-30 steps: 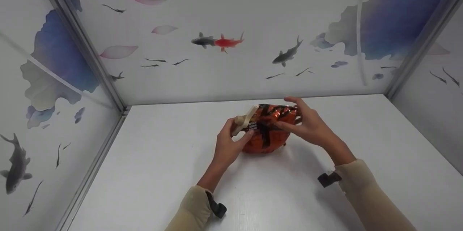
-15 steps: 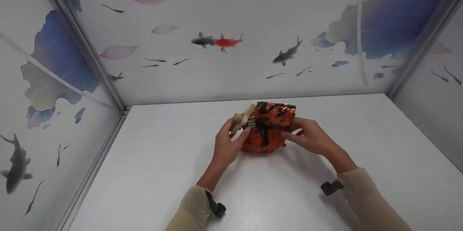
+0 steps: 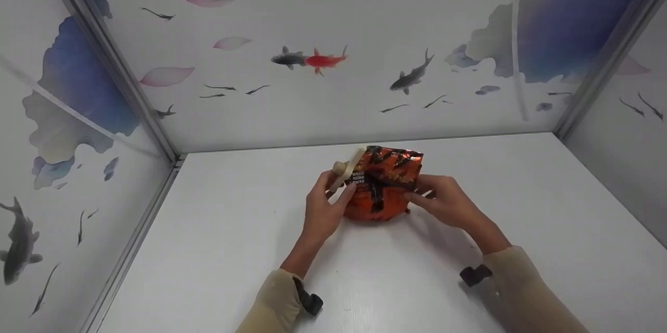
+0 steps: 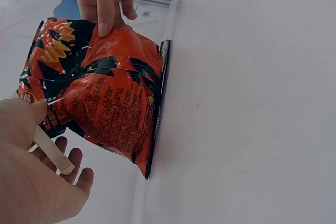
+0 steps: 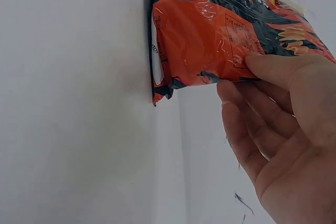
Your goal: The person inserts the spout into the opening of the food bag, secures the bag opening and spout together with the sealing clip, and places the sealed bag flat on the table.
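Observation:
A shiny orange-and-black snack bag (image 3: 383, 187) stands on the white table, its creased upper part leaning over the fuller lower part. My left hand (image 3: 325, 205) is at the bag's left edge, thumb on the front. It also holds a cream stick with a round knob (image 3: 345, 169), which lies along that edge; in the left wrist view the stick (image 4: 54, 150) passes between thumb and fingers. On the opposite side, my right hand (image 3: 443, 200) pinches the bag, thumb in front and fingers behind. Printed text covers the bag's face (image 4: 107, 108) in the left wrist view.
The white tabletop (image 3: 234, 249) extends around the bag. A back wall (image 3: 312, 114) and side walls painted with fish and petals enclose it, with metal posts (image 3: 125, 83) at the corners. Dark wrist cameras (image 3: 475, 274) sit at the sleeve cuffs.
My right hand has moved down from the bag's upper right corner to its right side. The left hand keeps its hold, and the bag's top has shifted slightly left.

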A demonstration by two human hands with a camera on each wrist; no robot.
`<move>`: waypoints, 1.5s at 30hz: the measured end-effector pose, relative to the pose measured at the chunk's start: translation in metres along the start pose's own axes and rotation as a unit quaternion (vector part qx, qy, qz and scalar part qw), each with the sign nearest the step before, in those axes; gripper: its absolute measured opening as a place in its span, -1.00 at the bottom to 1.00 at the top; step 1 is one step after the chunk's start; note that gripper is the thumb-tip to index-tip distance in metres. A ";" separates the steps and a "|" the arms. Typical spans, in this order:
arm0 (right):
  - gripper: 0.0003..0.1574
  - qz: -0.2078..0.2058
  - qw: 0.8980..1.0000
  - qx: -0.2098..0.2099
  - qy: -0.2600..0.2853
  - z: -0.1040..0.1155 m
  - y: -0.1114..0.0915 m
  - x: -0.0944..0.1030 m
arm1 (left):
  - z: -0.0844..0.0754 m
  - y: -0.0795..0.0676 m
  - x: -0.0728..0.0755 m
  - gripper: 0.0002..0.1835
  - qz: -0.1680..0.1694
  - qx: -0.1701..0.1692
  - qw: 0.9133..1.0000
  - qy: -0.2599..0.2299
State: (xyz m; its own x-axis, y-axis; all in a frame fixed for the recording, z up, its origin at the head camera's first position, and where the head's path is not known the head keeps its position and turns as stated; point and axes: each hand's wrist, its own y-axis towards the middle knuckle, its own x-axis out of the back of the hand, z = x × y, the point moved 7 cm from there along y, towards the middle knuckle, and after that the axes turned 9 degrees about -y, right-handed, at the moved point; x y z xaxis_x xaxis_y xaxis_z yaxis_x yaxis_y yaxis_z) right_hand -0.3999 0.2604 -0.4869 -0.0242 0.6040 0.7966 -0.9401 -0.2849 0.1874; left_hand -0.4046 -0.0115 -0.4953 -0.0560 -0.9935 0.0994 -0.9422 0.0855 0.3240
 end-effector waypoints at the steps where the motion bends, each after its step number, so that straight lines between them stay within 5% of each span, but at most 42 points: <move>1: -0.62 -0.002 1.000 0.000 -0.002 0.000 0.000 0.000 | 0.000 0.000 0.001 -0.48 -0.001 0.001 1.000 0.000; 22: -0.93 -0.062 0.998 0.030 -0.014 0.007 -0.005 0.007 | -0.010 0.001 0.009 -0.50 -0.012 -0.001 1.000 0.010; 45: -0.85 -0.020 0.998 0.033 0.051 0.007 -0.003 -0.005 | 0.003 -0.004 0.011 -0.47 -0.025 0.076 0.996 -0.027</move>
State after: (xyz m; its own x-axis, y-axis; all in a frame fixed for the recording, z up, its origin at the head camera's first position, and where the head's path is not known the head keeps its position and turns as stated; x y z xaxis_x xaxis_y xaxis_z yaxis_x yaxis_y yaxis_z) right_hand -0.3951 0.2532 -0.4872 -0.0246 0.6877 0.7256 -0.9163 -0.3058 0.2588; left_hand -0.4026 -0.0234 -0.4988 -0.0214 -0.9992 0.0344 -0.9831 0.0272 0.1810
